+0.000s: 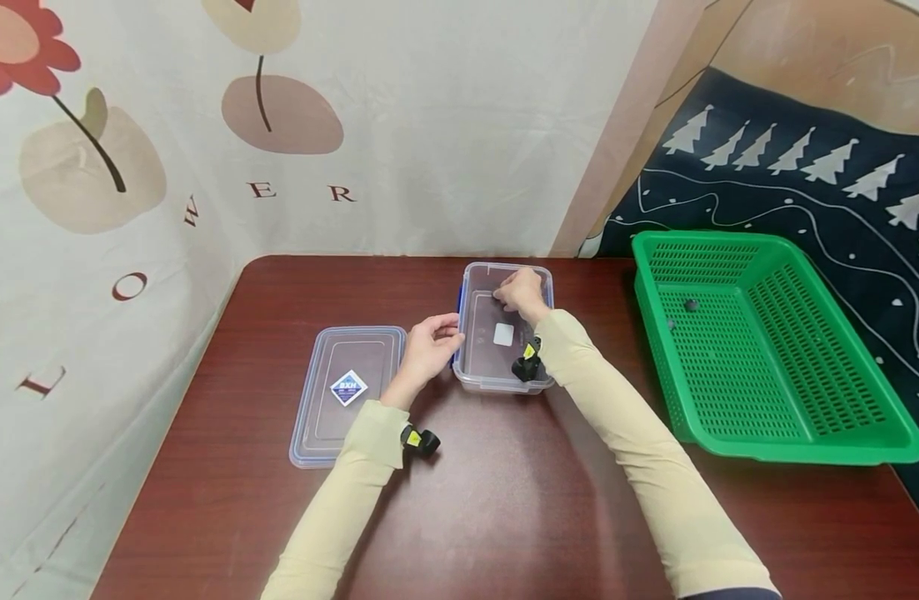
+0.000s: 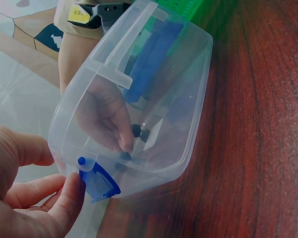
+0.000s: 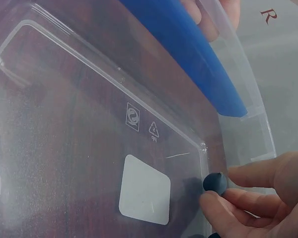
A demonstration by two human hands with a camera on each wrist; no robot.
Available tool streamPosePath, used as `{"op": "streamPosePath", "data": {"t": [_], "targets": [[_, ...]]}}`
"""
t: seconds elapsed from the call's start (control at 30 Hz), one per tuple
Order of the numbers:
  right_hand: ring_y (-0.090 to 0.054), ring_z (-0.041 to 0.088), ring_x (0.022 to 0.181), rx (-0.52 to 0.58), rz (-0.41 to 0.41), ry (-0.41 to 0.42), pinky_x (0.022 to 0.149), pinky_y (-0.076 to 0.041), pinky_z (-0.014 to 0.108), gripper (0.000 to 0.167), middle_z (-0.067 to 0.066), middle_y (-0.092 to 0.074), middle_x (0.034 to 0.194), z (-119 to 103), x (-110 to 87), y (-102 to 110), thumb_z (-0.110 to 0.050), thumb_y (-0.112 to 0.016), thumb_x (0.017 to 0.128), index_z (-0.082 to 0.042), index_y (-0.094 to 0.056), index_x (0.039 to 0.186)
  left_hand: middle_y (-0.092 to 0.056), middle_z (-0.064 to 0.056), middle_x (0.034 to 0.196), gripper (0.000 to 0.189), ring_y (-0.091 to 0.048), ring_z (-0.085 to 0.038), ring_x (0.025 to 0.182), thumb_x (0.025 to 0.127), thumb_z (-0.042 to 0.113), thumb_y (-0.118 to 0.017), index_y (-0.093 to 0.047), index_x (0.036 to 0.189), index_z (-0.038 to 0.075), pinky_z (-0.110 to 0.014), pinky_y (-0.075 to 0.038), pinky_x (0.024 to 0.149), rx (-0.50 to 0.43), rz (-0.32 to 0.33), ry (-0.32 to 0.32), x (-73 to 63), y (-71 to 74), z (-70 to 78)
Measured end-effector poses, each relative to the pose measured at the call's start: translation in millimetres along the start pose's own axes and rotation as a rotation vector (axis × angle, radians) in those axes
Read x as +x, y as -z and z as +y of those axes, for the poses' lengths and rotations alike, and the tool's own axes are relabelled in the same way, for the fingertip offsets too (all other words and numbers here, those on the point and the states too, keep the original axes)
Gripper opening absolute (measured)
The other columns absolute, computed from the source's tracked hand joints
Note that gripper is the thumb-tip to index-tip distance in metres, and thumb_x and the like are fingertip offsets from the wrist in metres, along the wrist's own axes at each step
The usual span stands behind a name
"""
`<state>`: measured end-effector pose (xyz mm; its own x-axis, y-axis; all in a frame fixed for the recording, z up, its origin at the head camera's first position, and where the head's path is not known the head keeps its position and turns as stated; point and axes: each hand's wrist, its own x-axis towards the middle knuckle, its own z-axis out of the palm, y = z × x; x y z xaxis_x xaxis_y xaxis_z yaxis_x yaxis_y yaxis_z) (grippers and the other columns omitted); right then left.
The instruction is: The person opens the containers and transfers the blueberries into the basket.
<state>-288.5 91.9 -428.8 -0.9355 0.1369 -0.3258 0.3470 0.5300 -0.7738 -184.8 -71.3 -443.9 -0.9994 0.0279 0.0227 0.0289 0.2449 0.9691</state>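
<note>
A clear plastic box [image 1: 480, 354] with blue side latches stands lidless on the table, a white square label [image 3: 145, 191] on its floor. My right hand [image 1: 522, 292] reaches inside toward the far end. Between its thumb and fingertips it pinches a small dark blue ball [image 3: 214, 184], berry-like, with a pale tip. Through the wall, the left wrist view shows more small dark balls [image 2: 139, 132] near the label. My left hand [image 1: 431, 350] is at the box's left side, its relaxed fingertips touching the rim and the blue latch [image 2: 99, 182].
The box's clear lid [image 1: 320, 417], with a blue-and-white diamond sticker, lies flat at the left. On the right stands a green slatted basket [image 1: 804, 454] holding small dark balls [image 1: 691, 305]. A printed cloth [image 1: 444, 125] hangs behind the dark red table [image 1: 489, 500].
</note>
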Motion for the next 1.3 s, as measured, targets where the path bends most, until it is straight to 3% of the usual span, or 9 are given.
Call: {"op": "streamPosePath", "data": {"t": [0.17, 0.5, 0.77, 0.97, 1.3], "targets": [[-0.069, 0.029, 0.081, 0.027, -0.008, -0.020, 0.056, -0.057, 0.025, 0.018, 0.022, -0.069, 0.091, 0, 1.3, -3, -0.002, -0.071, 0.080, 0.008, -0.068, 0.095, -0.064, -0.025, 0.101, 0.033, -0.063, -0.033, 0.095, 0.082, -0.003, -0.064, -0.060, 0.114, -0.011, -0.032, -0.053, 0.086, 0.016, -0.003, 0.006, -0.4, 0.7, -0.2], [-0.068, 0.025, 0.070, -0.031, 0.036, 0.067, 0.054, -0.057, 0.027, 0.015, 0.019, -0.069, 0.079, 6, 1.6, -9, -0.004, -0.075, 0.076, 0.007, -0.070, 0.085, -0.064, -0.027, 0.102, 0.033, -0.062, -0.034, 0.096, 0.082, -0.006, -0.063, -0.060, 0.114, -0.011, -0.033, -0.053, 0.087, 0.019, 0.001, -0.003, -0.5, -0.5, -0.1], [-0.068, 0.024, 0.067, -0.074, 0.009, 0.074, 0.055, -0.058, 0.027, 0.013, 0.018, -0.069, 0.076, 6, 2.9, -9, -0.007, -0.074, 0.078, 0.006, -0.071, 0.081, -0.063, -0.028, 0.103, 0.032, -0.062, -0.036, 0.096, 0.083, -0.005, -0.063, -0.059, 0.114, -0.012, -0.035, -0.053, 0.087, 0.006, 0.002, -0.009, -0.6, -0.1, -1.7], [-0.069, 0.027, 0.076, 0.042, -0.071, 0.054, 0.059, -0.058, 0.027, 0.016, 0.021, -0.069, 0.086, 6, 4.3, -3, -0.005, -0.071, 0.080, 0.009, -0.068, 0.088, -0.064, -0.027, 0.101, 0.032, -0.063, -0.034, 0.095, 0.082, -0.006, -0.063, -0.060, 0.113, -0.012, -0.032, -0.054, 0.085, 0.019, 0.006, -0.007, -0.1, -0.5, -0.4], [-0.066, 0.037, 0.087, 0.163, -0.140, 0.160, 0.077, -0.057, 0.040, 0.023, 0.017, -0.067, 0.081, 1, -2.6, 27, -0.004, -0.068, 0.082, 0.013, -0.065, 0.097, -0.064, -0.027, 0.102, 0.032, -0.063, -0.034, 0.095, 0.083, -0.005, -0.063, -0.060, 0.114, -0.012, -0.032, -0.054, 0.085, 0.016, -0.001, 0.006, -1.1, 0.3, 2.1]]}}
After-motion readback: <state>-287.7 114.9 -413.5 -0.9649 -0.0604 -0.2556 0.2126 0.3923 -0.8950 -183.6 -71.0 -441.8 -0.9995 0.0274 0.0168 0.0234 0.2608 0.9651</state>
